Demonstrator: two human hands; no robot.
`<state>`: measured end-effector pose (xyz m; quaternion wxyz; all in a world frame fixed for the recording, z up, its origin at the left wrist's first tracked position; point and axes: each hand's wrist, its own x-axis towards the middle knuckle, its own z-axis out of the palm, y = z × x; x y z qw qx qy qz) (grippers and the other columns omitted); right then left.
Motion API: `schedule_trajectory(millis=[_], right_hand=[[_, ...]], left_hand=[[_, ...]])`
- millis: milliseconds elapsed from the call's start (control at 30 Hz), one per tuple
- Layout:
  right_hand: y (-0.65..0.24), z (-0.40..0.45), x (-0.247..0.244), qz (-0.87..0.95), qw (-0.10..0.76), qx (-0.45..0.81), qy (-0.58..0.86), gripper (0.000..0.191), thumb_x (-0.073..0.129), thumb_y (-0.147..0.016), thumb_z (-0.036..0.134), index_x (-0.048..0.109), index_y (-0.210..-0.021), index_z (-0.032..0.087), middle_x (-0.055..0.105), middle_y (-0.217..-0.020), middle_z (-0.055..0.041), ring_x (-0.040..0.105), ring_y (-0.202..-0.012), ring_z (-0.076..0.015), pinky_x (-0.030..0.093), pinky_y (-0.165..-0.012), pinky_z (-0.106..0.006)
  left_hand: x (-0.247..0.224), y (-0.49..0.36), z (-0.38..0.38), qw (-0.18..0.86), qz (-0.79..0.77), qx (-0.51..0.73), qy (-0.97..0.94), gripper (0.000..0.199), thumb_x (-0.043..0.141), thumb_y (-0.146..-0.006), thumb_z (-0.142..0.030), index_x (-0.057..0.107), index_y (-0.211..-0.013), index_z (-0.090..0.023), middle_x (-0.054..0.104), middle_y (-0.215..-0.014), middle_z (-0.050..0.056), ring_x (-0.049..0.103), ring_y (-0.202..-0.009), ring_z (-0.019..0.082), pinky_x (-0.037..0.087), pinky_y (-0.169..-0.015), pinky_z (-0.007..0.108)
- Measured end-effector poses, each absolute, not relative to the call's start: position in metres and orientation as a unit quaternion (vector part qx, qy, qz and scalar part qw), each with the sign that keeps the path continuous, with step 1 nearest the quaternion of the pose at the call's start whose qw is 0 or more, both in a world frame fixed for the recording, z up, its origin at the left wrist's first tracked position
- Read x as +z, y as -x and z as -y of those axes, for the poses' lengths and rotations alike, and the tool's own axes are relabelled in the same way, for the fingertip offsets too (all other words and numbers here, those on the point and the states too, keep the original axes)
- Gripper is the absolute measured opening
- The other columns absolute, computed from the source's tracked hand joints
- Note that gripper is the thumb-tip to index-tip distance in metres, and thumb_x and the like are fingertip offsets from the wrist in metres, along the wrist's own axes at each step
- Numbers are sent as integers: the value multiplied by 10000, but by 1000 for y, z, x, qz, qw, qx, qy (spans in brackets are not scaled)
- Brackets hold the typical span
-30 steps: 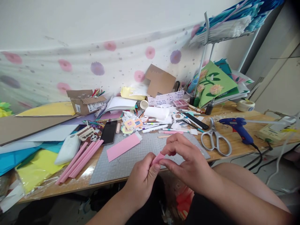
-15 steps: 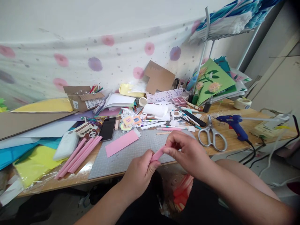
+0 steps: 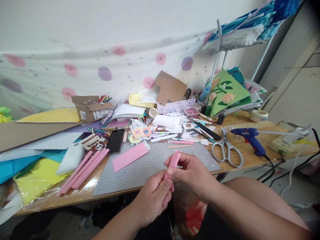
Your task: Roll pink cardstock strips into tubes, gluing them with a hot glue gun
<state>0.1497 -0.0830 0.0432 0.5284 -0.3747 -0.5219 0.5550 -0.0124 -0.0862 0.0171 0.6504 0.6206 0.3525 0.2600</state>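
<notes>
Between my two hands is a small folded strip of pink paper (image 3: pixel 174 159), held above the front edge of the cutting mat (image 3: pixel 140 181). My left hand (image 3: pixel 157 195) pinches its lower end, thumb on top. Higher up, my right hand (image 3: pixel 191 171) grips the strip between thumb and fingers, and the strip's top end sticks out. A flat pink paper rectangle (image 3: pixel 130 156) lies on the mat to the left. Further left, several long folded pink strips (image 3: pixel 86 171) rest at the table edge.
Silver scissors (image 3: pixel 227 150) and a blue glue gun (image 3: pixel 250 136) with a cable lie on the right. A black phone (image 3: pixel 115 141) sits behind the mat's left side. Pens, paper scraps and a cardboard box (image 3: pixel 91 108) crowd the back.
The pink strip has turned more upright, and its upper end now shows. My right hand has shifted down from the tip to the strip's side. The view has tilted slightly.
</notes>
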Motion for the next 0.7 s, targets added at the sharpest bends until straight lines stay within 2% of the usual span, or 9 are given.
schedule_trajectory(millis=[167,267,333,400,500,600,700], right_hand=[[-150,78,41,471,557,582,361,296,844,-602,383,678,-697,158,608,-625,23,536,-580,-101,463,-578,-237],[-164,67,40,425,591,587,353,301,819,-644,411,638,-641,171,568,-576,38,499,-548,-84,441,-562,-220],[-170,62,40,397,610,594,343,329,755,-699,509,654,-732,198,597,-643,29,536,-597,-100,468,-601,-239],[-168,64,39,383,608,611,333,419,673,-731,617,671,-896,232,655,-817,-5,602,-740,-141,503,-694,-294],[-151,75,36,402,558,648,326,484,687,-718,620,685,-968,206,682,-951,-68,627,-876,-202,498,-767,-347],[-135,85,32,440,520,653,331,361,752,-721,495,707,-838,157,685,-840,-63,610,-793,-177,465,-721,-297],[-133,83,29,453,531,630,341,324,737,-753,466,683,-730,147,654,-719,-24,566,-680,-128,423,-662,-253]], left_hand=[[8,16,88,674,-334,257,-607,471,482,-869,-645,462,-818,-177,404,-452,-95,319,-325,38,223,-347,143],[-1,20,95,708,-324,236,-581,471,530,-846,-639,466,-808,-174,390,-433,-103,287,-305,34,207,-328,141],[-4,20,100,733,-316,238,-553,476,523,-840,-656,445,-798,-188,352,-427,-119,242,-296,33,193,-318,142],[-5,19,103,752,-311,252,-524,477,506,-838,-670,420,-797,-203,325,-430,-129,206,-292,32,185,-316,143],[-2,15,103,764,-305,269,-500,479,503,-831,-681,407,-801,-212,318,-425,-132,195,-287,33,191,-316,144],[0,12,102,760,-306,279,-502,488,483,-834,-693,409,-805,-211,327,-423,-131,211,-280,34,210,-316,146],[-2,13,102,734,-321,286,-525,492,520,-825,-680,428,-818,-197,363,-435,-124,262,-293,30,222,-326,137]])
